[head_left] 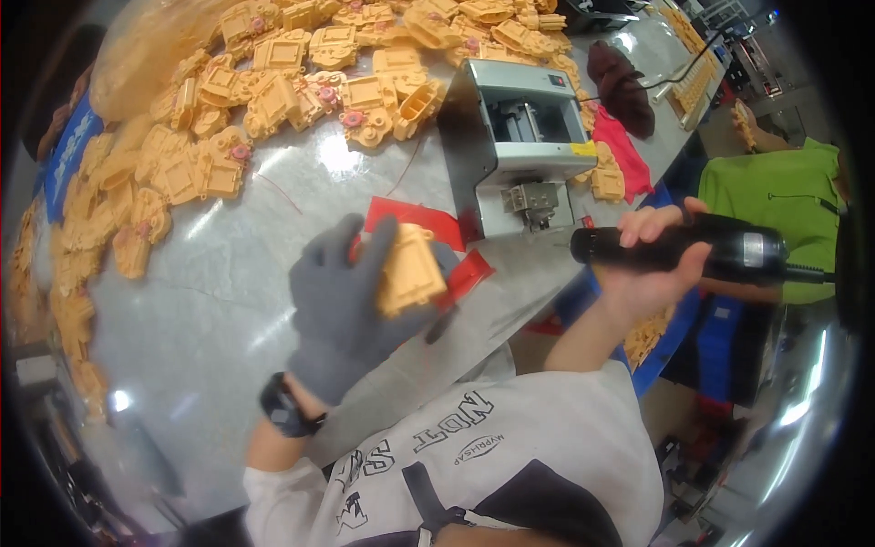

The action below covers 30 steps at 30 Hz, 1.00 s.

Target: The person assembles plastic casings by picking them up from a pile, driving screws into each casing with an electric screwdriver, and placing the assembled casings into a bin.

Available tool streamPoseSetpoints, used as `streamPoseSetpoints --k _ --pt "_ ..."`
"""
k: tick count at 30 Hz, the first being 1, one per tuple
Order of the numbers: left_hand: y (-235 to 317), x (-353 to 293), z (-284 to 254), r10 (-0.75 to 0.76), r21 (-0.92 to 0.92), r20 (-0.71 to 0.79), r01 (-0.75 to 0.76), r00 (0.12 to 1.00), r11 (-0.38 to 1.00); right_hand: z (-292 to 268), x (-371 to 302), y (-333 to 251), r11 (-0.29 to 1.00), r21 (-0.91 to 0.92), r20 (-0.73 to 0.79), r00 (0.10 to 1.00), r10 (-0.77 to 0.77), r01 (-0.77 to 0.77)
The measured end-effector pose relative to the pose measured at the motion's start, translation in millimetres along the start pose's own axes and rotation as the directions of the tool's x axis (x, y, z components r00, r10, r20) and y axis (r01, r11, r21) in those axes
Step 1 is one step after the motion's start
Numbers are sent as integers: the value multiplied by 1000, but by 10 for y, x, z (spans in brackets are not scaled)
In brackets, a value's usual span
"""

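Observation:
My left hand, in a grey glove with a black watch at the wrist, grips a tan plastic housing part above the grey table. My bare right hand holds a black electric screwdriver level, its tip pointing left toward a small grey machine. The screwdriver tip sits a little apart from the tan part. Red plastic pieces lie on the table just behind my left hand.
Several tan plastic parts are heaped across the far and left side of the table. A dark red cloth lies right of the machine. A person in a green shirt is at the right.

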<state>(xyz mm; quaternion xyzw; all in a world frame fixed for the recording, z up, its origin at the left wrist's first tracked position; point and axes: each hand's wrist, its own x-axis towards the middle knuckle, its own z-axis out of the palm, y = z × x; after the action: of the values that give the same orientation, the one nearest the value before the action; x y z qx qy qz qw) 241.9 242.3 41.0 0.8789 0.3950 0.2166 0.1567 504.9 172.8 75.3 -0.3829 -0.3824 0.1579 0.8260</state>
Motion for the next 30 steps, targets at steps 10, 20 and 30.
streamPoseSetpoints --k 10,20,30 --pt "-7 -203 461 -122 -65 -26 120 992 991 129 54 53 998 -63 28 1000 -13 15" --pt "-88 -459 581 -61 -189 -81 45 995 981 356 31 316 981 -193 -7 1000 -5 4" --pt "-315 -443 741 -98 -320 -225 22 969 947 515 -547 42 981 166 403 915 23 -98"
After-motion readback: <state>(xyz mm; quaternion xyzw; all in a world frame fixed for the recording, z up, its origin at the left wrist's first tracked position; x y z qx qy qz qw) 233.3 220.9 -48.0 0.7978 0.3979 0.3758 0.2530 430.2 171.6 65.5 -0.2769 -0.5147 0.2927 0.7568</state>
